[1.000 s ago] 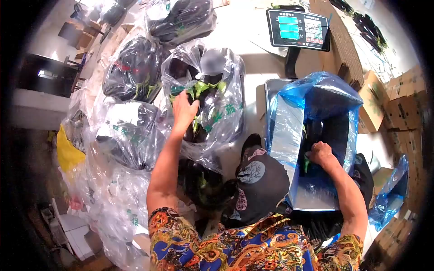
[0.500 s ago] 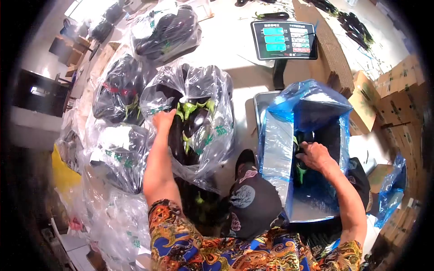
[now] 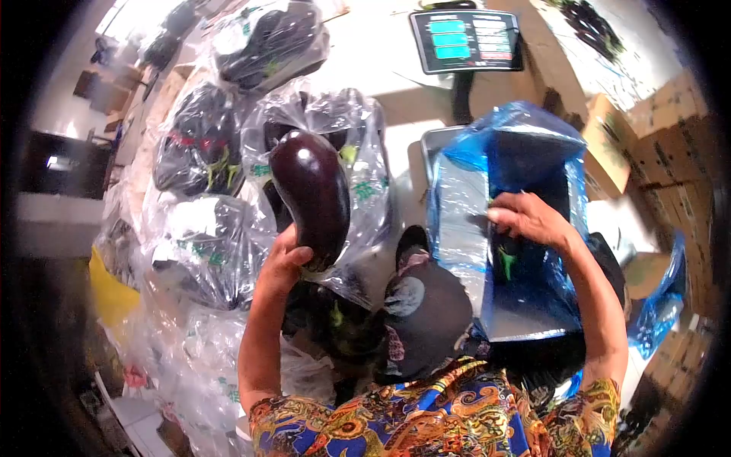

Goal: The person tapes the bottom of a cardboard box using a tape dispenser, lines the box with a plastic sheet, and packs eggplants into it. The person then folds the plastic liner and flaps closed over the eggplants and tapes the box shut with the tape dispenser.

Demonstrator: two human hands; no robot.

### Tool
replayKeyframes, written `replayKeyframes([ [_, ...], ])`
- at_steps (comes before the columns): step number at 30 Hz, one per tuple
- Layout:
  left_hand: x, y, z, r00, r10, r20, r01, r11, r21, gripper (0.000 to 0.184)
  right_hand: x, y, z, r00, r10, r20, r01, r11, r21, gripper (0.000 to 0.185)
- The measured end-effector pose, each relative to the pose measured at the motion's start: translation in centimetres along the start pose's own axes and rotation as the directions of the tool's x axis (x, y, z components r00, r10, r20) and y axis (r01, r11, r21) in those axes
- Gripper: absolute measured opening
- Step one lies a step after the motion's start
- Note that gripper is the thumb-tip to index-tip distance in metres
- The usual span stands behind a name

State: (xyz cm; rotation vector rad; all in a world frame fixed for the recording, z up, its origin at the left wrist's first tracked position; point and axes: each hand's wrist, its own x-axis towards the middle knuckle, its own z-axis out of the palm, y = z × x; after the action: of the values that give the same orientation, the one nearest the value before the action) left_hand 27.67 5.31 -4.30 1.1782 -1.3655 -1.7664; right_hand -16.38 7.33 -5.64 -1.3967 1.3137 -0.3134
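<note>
My left hand (image 3: 285, 263) is closed round the lower end of a large, glossy dark-purple eggplant (image 3: 312, 190). The eggplant is raised above an opened clear plastic bag (image 3: 369, 164) that holds more eggplants. Inside a box lined with blue plastic (image 3: 464, 232), my right hand (image 3: 529, 219) is near the left wall with its fingers curled together. What those fingers hold, if anything, is hidden. Below that hand, the green stem of an eggplant (image 3: 506, 264) shows inside the box.
Behind the box stands a scale display (image 3: 466, 42); the box rests over its metal platform (image 3: 432, 145). Filled eggplant bags (image 3: 199, 145) line the left side. Cardboard boxes (image 3: 670, 152) are stacked at right. Dark patterned cloth (image 3: 430, 305) lies between bag and box.
My left hand has lifted an eggplant out of the clear bag and moved nearer my body. My right hand has risen off the eggplant in the box. The view has shifted slightly.
</note>
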Motion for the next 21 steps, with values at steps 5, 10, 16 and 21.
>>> replayKeyframes([
  [5, 3.6, 4.1, 4.2, 0.988, 0.154, -0.006, -0.130, 0.852, 0.508, 0.083, -1.8, -2.9, -1.0, 0.997, 0.064, -0.049, -0.031, 0.861, 0.507, 0.071],
  [10, 8.1, 8.7, 12.7, 0.657, 0.575, 0.487, -0.693, 0.205, 0.691, 0.083, -4.3, -4.0, -2.4, 0.983, -0.179, 0.029, 0.106, 0.697, 0.709, 0.072],
  [16, 11.3, 9.2, 18.3, 0.481, 0.486, 0.730, -0.834, -0.003, 0.552, 0.076, -7.2, -0.8, -3.3, 0.985, -0.172, -0.007, 0.131, 0.728, 0.672, 0.062],
  [21, 12.7, 9.6, 21.5, 0.353, 0.466, 0.811, -0.889, -0.103, 0.446, 0.092, -7.3, 2.1, -3.7, 0.971, -0.239, 0.034, 0.129, 0.633, 0.764, 0.067],
])
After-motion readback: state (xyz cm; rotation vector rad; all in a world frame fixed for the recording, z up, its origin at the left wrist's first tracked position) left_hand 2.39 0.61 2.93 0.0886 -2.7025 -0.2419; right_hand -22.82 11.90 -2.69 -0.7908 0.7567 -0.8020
